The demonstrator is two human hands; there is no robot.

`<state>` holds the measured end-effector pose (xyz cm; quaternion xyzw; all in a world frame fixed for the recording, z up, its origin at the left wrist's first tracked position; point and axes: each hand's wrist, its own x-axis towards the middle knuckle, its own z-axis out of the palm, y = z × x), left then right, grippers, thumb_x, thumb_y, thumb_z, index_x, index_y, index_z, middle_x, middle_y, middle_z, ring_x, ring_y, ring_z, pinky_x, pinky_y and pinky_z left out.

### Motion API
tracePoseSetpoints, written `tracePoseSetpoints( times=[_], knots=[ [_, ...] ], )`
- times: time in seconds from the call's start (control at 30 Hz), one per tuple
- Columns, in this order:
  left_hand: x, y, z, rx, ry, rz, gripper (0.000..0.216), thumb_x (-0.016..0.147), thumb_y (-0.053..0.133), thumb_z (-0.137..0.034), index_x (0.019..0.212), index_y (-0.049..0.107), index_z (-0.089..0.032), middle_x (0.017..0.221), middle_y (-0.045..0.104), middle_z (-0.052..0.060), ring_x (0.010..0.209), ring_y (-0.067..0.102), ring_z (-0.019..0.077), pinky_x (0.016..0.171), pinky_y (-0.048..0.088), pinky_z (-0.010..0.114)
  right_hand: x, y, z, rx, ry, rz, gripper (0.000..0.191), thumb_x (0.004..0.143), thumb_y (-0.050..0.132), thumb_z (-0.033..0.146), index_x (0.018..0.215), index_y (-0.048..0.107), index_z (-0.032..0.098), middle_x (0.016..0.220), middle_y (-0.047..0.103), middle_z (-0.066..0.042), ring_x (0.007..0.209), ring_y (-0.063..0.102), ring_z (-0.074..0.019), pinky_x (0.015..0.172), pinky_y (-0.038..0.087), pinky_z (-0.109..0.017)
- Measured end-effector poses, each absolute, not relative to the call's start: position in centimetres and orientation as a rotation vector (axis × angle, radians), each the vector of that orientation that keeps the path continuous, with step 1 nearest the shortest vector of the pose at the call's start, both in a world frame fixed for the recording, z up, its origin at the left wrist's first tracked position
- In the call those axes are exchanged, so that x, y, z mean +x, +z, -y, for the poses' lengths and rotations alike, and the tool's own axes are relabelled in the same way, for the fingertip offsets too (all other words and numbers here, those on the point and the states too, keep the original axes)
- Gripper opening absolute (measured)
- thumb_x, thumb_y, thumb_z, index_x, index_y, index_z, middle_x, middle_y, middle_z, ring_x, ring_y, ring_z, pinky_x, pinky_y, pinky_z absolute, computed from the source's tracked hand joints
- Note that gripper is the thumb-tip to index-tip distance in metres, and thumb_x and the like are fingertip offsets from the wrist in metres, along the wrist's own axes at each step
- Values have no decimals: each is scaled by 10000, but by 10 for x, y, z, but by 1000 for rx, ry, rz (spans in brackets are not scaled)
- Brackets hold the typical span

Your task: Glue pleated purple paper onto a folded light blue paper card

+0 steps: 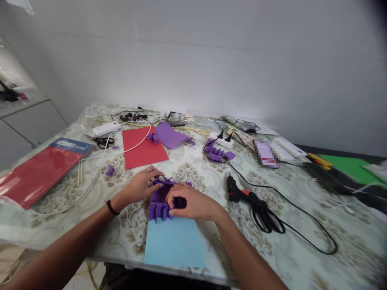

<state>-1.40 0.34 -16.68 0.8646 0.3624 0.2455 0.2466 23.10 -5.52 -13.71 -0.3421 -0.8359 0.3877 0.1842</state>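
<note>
A purple folded-paper piece, with pleated points along its sides and a hollow middle, sits over the far part of a light blue paper sheet. My left hand holds its far left edge, thumb on the inner side and fingers behind. Across its right side lies my right hand, fingers curled and closed on the paper near the front right corner. That hand hides much of the piece's right side, and the exact fingertip contact is hard to see.
To the right lie a black glue gun with its cord and black-handled scissors. Red paper, purple paper and folded purple bits are farther back. A white power strip stands near a phone. A red packet lies left.
</note>
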Motion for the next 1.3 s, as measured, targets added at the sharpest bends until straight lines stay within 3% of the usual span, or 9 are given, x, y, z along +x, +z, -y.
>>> tracePoseSetpoints(
  times=[0.4, 0.53, 0.83, 1.17, 1.3],
  knots=[
    [-13, -164, 0, 2369, 652, -1003, 240, 977, 686, -254, 1217, 699, -244, 1155, 688, 63, 1022, 675, 228, 910, 538, 351, 232, -139, 55, -960, 1108, 2328, 211, 807, 851, 112, 791, 665, 212, 903, 727, 30, 936, 661, -189, 1024, 380, -380],
    [-14, -165, 0, 2377, 686, -1028, 240, 954, 706, -234, 1193, 700, -241, 1183, 668, 77, 1083, 670, 247, 985, 541, 394, 229, -140, 57, -962, 1077, 2329, 228, 779, 851, 92, 776, 658, 213, 855, 711, 40, 905, 648, -185, 1007, 391, -377],
    [-15, -160, 3, 2377, 708, -1089, 486, 888, 745, -174, 1349, 610, -249, 1266, 662, 94, 1162, 665, 276, 1034, 540, 433, 226, -139, 59, -955, 1007, 2329, 277, 757, 854, 56, 765, 623, 209, 827, 679, 57, 866, 637, -167, 1028, 383, -376],
    [-15, -158, 1, 2369, 691, -1089, 283, 904, 725, -190, 1182, 681, -210, 1099, 731, 68, 977, 713, 233, 903, 559, 378, 224, -134, 61, -996, 987, 2320, 250, 786, 830, 81, 790, 617, 212, 893, 688, 29, 909, 625, -183, 1040, 387, -392],
    [-15, -155, 2, 2373, 706, -1088, 132, 889, 747, -192, 1014, 712, -214, 1033, 728, 50, 968, 703, 225, 892, 545, 354, 226, -133, 62, -1048, 982, 2304, 232, 799, 807, 82, 926, 675, 223, 977, 718, -5, 1004, 620, -222, 1032, 401, -413]
  ],
)
